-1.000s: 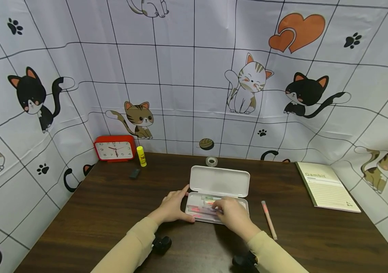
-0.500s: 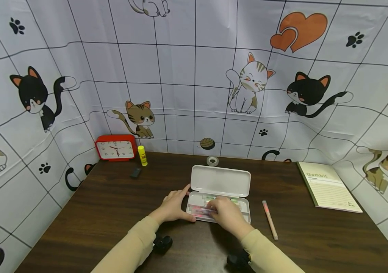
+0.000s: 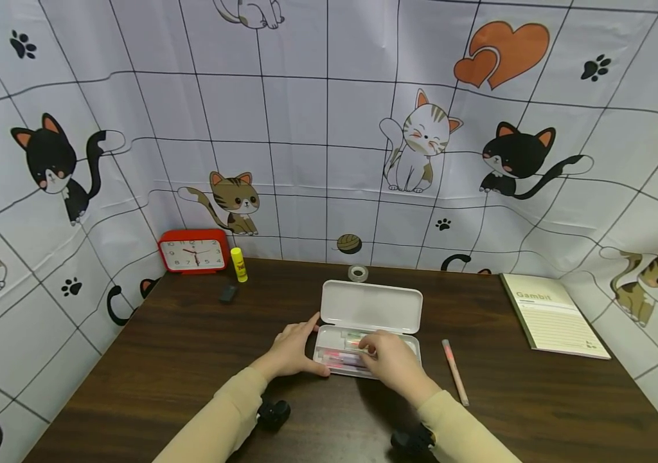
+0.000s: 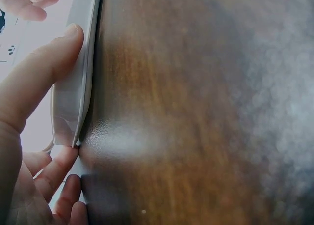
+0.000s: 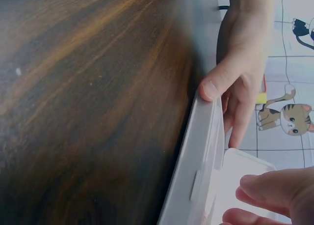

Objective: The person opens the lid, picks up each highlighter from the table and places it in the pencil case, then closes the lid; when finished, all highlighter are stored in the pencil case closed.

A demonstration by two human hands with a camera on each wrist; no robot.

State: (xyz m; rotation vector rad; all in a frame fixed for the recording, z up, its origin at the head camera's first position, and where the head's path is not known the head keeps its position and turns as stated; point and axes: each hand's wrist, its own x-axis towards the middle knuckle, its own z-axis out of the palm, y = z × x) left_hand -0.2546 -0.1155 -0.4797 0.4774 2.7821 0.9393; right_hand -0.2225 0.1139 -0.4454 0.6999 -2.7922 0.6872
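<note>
A white pencil case lies open on the table, its lid tipped back. Several pens with pink parts lie along its front side, and a small item with green sits behind them. My left hand grips the case's left end, thumb on the front wall and fingers round the far corner. Over the right half of the case hovers my right hand, fingers loosely bent; nothing shows between its thumb and fingers in the right wrist view. That hand hides part of the tray.
A pink marker lies right of the case. Behind the lid is a tape roll. At the back left are a red clock, a yellow glue stick and a small dark block. A notepad lies at the right.
My right hand shifted left over the pens, then back slightly right and up off them. The pens lie a little differently in the case. My left hand has kept its place.
</note>
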